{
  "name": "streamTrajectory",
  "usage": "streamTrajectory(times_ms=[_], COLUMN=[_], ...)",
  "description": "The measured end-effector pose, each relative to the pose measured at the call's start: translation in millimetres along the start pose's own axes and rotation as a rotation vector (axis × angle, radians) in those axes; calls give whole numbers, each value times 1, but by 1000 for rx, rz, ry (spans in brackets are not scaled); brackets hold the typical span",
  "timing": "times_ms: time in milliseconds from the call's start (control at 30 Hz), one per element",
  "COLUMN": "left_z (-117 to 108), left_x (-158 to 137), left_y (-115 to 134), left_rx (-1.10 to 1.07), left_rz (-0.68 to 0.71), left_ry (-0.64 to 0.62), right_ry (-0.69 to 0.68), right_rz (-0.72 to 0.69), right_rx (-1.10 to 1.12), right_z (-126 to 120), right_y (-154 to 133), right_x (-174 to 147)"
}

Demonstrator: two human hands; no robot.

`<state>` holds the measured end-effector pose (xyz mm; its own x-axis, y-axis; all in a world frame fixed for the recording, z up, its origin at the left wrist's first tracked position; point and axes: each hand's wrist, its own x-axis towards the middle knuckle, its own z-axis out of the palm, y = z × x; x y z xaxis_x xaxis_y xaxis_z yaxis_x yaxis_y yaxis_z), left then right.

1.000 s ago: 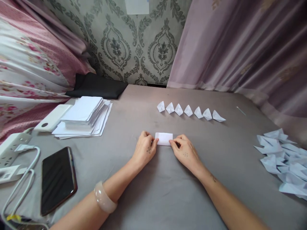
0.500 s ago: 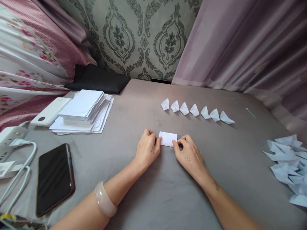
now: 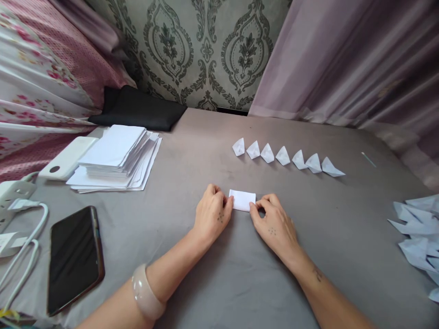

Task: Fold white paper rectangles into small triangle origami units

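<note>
A small white folded paper (image 3: 243, 200) lies between my hands in the middle of the grey cloth surface (image 3: 192, 157). My left hand (image 3: 213, 209) pinches its left edge, thumb in front and the other fingers curled. On the right edge, the thumb and forefinger of my right hand (image 3: 274, 224) close on the near corner. Beyond the paper runs a row of several white folded paper boats (image 3: 283, 156). The undersides of my fingers are hidden.
At the left stand a stack of white paper (image 3: 111, 148), a white power bank (image 3: 66, 160), a dark phone (image 3: 73, 260) and a power strip (image 3: 10, 194) with white cables. A heap of folded paper boats (image 3: 420, 237) lies far right, near a thin stick (image 3: 368, 159).
The camera view has shifted slightly, moving the boats and heap rightward in the picture. Both hands keep their hold on the folded paper.
</note>
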<state>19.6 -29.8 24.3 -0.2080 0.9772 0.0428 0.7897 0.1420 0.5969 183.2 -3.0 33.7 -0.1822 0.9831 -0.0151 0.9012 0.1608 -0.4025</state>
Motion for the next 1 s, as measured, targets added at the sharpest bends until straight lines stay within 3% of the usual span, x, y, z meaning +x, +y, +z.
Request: streamTrajectory(times_ms=[367, 1000], left_z=[2, -3], left_x=[1, -1], left_y=[-1, -1], left_rx=[-29, 102], left_rz=[-57, 44], left_ry=[3, -18], right_ry=[-5, 67], right_rz=[-23, -89], right_rx=[-36, -72], right_z=[1, 2], right_y=[1, 5], right_x=[1, -3])
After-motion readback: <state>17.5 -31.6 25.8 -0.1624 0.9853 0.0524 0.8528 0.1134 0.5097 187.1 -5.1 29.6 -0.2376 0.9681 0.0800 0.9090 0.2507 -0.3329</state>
